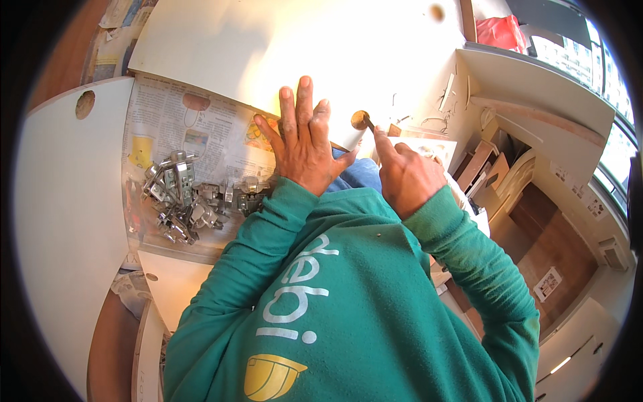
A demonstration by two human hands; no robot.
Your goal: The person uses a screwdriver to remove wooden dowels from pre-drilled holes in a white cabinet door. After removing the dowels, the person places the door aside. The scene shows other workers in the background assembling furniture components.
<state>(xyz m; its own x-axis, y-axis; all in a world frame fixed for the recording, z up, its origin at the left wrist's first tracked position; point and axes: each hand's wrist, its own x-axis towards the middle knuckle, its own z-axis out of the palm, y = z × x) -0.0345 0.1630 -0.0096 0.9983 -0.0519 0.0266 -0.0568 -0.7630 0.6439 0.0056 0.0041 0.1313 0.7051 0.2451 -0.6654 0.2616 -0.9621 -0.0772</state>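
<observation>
My left hand (303, 149) lies with fingers spread at the near edge of a pale board (221, 50), which is brightly lit by sun. My right hand (410, 173) is closed around a thin dark tool (369, 123), with the index finger stretched along it. The tool's tip is at a round hole (359, 120) cut near the board's edge. Its handle is hidden inside my hand, so its exact kind cannot be made out. Left of my left forearm, several metal cabinet hinges (179, 191) lie in a pile on newspaper (161, 110).
A white panel (70, 174) with a round hole stands at the left. Another hole (437, 12) shows at the board's far side. Thin scraps (447, 92) lie to the right. Wooden pieces (479, 164) and a red bag (501, 33) are farther right.
</observation>
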